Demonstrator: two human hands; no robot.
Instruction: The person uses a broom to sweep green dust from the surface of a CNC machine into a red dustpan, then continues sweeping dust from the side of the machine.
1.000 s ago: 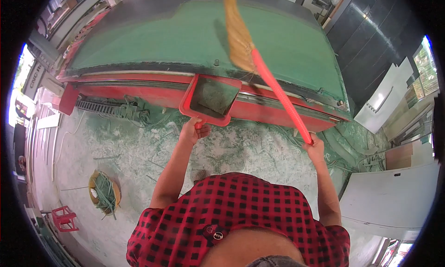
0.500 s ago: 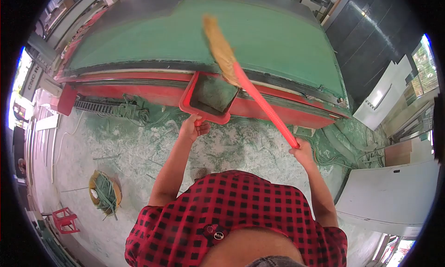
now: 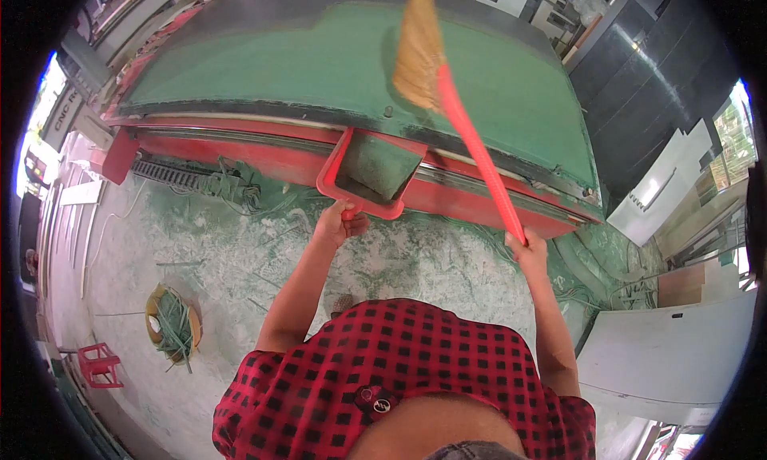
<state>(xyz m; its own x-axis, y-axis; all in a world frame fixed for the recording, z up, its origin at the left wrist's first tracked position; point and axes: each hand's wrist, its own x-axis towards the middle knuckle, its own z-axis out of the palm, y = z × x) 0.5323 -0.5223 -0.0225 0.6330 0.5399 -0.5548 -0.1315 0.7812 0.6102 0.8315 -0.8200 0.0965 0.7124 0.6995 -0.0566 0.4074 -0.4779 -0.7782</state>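
Note:
My left hand [image 3: 341, 224] is closed round the short handle of a red dustpan [image 3: 329, 172], held level with the front edge of the large machine bed. Greenish dust coats the inside of the pan. My right hand [image 3: 527, 247] grips the end of a broom's long pink-red handle [image 3: 478, 150]. Its straw-coloured bristles [image 3: 419, 57] fan out over the bed, up and to the right of the dustpan. Green dust covers most of the bed's surface [image 3: 296, 65], with a darker grey area along its far side.
A yellowish container [image 3: 197, 324] of green strips stands on the dusty floor at left, near a small red stool [image 3: 100, 366]. Cable chain and cables [image 3: 232, 190] lie below the bed. White cabinet [image 3: 671, 356] at right; dark panels [image 3: 639, 85] lean behind.
The broom has swung up and to the right, its bristles now spread wider and farther over the bed. The dustpan stays at the bed's edge in my left hand.

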